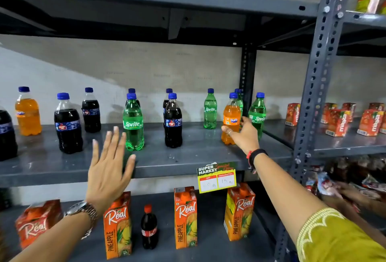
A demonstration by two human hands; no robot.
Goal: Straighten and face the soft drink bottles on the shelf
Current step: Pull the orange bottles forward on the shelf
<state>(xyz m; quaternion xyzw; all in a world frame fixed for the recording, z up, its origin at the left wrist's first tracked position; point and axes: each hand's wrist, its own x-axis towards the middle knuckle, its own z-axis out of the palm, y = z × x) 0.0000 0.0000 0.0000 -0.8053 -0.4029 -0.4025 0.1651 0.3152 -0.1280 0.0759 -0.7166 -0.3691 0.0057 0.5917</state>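
Several blue-capped soft drink bottles stand scattered on the grey middle shelf (188,155). My right hand (243,134) grips the orange Fanta bottle (230,115) near the shelf's right end, label facing out. A green Sprite bottle (258,113) stands just right of it, another Sprite (210,109) further back. My left hand (110,167) hovers open, fingers spread, in front of the shelf edge beside a front Sprite bottle (133,123). Dark cola bottles (173,121) (67,123) (91,111) and an orange bottle (27,113) stand to the left.
Below, a shelf holds orange Real pineapple cartons (185,218) and a small red-capped cola bottle (149,226). A yellow price tag (217,178) hangs from the shelf edge. A slotted upright post (313,94) bounds the right; red juice boxes (338,121) sit beyond it.
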